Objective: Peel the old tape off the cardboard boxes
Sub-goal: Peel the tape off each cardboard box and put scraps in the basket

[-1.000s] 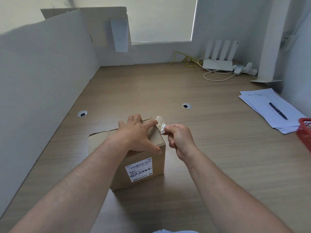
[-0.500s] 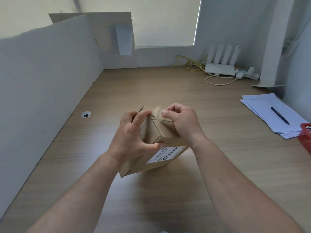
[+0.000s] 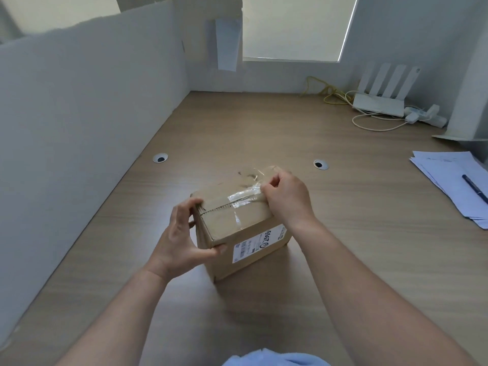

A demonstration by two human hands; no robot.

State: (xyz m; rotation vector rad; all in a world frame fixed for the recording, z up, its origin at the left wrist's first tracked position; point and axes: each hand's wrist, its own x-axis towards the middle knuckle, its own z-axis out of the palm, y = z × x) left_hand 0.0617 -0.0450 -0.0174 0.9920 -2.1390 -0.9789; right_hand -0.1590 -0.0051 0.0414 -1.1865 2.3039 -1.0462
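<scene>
Gripping the cardboard box (image 3: 237,228) at its left end is the left hand (image 3: 182,236): fingers (image 3: 194,203) curled over the top-left corner, thumb pressed on the near top edge. The box sits mid-tabletop (image 3: 264,122), between both hands. The right hand (image 3: 286,199) pinches clear tape (image 3: 245,198) at the top's right edge. One stretch of tape arcs up off the box behind the hand, and the rest adheres along the top seam. A white label (image 3: 260,243) is on the near side face. Papers (image 3: 446,180) with a pen (image 3: 475,187) lie well apart at the right.
</scene>
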